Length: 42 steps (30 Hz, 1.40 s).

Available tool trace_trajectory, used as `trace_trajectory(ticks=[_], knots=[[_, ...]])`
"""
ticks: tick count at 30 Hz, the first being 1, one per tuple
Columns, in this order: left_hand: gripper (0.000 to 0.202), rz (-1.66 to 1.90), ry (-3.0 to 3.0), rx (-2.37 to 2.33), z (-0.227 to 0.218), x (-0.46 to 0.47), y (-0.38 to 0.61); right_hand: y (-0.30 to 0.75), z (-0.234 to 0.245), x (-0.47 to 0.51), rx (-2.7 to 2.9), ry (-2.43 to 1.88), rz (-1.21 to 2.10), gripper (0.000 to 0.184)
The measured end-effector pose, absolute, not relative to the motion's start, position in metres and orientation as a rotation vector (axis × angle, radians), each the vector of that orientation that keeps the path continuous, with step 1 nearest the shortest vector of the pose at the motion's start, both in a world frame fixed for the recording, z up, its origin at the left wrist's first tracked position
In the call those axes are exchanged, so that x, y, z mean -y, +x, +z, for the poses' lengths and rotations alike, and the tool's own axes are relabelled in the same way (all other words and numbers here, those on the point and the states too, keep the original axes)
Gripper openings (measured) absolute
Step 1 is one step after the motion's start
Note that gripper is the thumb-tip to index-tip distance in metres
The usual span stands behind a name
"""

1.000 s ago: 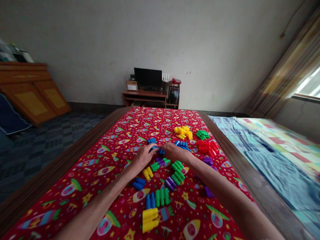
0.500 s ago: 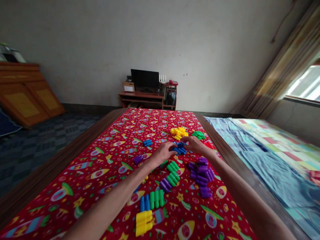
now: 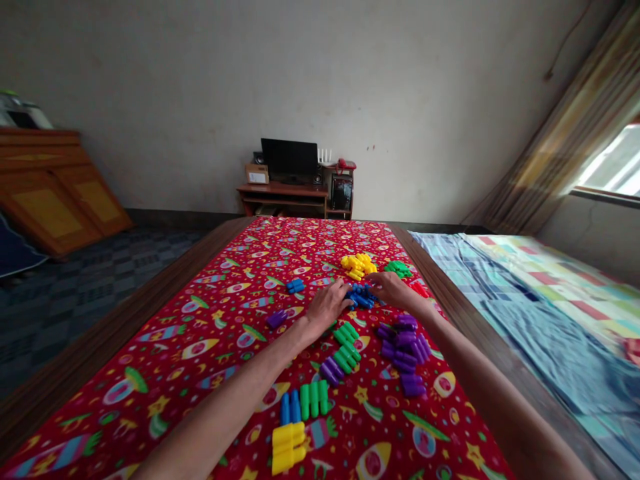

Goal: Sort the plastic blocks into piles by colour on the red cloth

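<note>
A small pile of blue plastic toy blocks point(image 3: 362, 298) lies between my hands on the red patterned cloth point(image 3: 230, 393). My left hand point(image 3: 327, 305) curves against the pile's left side, its fingers apart and bent downward. On the far right side, my right hand point(image 3: 389, 288) reaches in with fingers loosely curved over the edge of the blocks. No block shows lifted in either hand. Just beyond sit heaped yellow blocks point(image 3: 358, 265) and green blocks point(image 3: 398, 269). Some red blocks point(image 3: 419, 289) are partly hidden behind my right wrist.
Purple blocks point(image 3: 406, 347) spread beside my right forearm. Nearer me lie joined green blocks point(image 3: 314, 399), with blue and yellow pieces alongside. A blue pair point(image 3: 295, 286) and a purple piece point(image 3: 277, 319) rest left. A desk with a monitor point(image 3: 290, 160) stands beyond the table.
My hands have shifted slightly around the blue pile, and more blue pieces show between them. The left hand has turned a little, its fingers closer to the pile's edge.
</note>
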State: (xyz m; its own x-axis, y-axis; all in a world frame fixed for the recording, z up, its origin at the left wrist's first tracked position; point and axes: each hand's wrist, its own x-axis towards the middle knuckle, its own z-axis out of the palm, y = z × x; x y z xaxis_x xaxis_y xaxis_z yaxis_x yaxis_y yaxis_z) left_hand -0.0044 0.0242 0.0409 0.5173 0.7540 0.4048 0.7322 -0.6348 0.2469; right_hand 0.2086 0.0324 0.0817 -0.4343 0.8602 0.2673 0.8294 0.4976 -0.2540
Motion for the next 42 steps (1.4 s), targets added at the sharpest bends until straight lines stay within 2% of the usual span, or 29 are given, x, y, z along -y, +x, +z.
trace_trajectory(ticks=[6,9,12,19,23,29,34,39,42], knots=[[0.025,0.955,2.507,-1.479,0.048,-0.050,-0.058,0.203,0.097,-0.027,2.387,-1.302,0.193,0.022],[0.037,0.877,2.333,-1.593,0.040,-0.069,-0.095,0.183,0.101,-0.020,2.433,-1.179,0.307,0.019],[0.037,0.829,2.242,-1.649,0.031,-0.078,-0.113,0.153,0.097,-0.013,2.546,-1.041,0.407,0.018],[0.053,0.805,2.078,-1.614,0.025,-0.058,-0.118,0.102,0.080,-0.002,2.789,-0.916,0.347,0.007],[0.046,0.985,1.913,-1.502,0.022,-0.045,-0.132,0.090,0.077,-0.001,2.799,-0.974,0.302,0.014],[0.053,1.049,1.774,-1.409,0.012,-0.046,-0.134,0.073,0.072,-0.017,2.586,-0.957,0.308,0.021],[0.039,1.091,1.747,-1.349,0.011,-0.046,-0.129,0.052,0.061,-0.019,2.771,-0.956,0.272,0.037],[0.036,1.076,1.702,-1.250,0.010,-0.045,-0.134,0.060,0.063,-0.015,2.651,-1.065,0.272,0.031],[0.037,1.076,1.679,-1.202,0.007,-0.045,-0.135,0.090,0.075,-0.017,2.509,-1.091,0.264,0.035]])
